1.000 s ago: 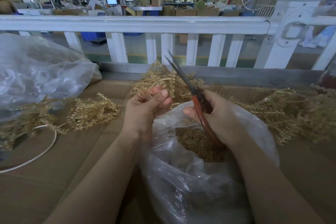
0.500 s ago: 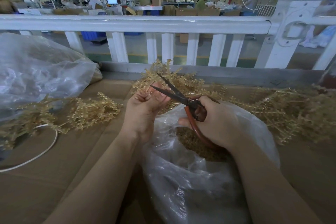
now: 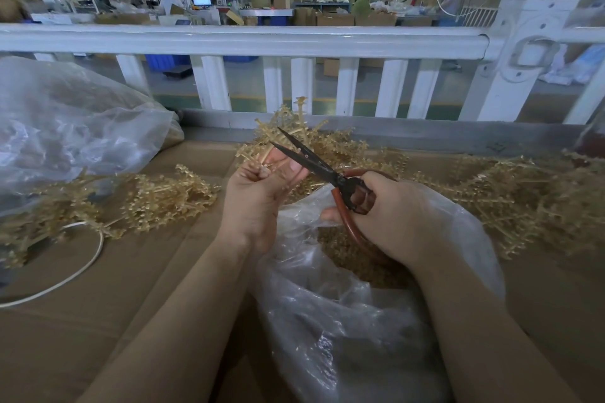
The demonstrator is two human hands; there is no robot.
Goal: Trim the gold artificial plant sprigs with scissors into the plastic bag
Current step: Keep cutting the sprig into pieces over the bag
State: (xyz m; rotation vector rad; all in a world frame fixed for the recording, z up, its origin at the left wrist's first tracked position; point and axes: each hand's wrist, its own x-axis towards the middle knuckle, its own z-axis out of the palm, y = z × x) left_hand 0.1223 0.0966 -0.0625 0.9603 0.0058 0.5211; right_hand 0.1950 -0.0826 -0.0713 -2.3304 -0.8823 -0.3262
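We are pinching a gold sprig point(image 3: 288, 137) in our left hand point(image 3: 258, 196) just above the open plastic bag point(image 3: 343, 321), so trimmings fall in, while our right hand point(image 3: 393, 219) is gripping the parted scissors point(image 3: 314, 160) at its stem.

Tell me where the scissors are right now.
In the head view, centre frame: the scissors are gripped by the right hand above the plastic bag, blades open toward the sprig held in the left hand.
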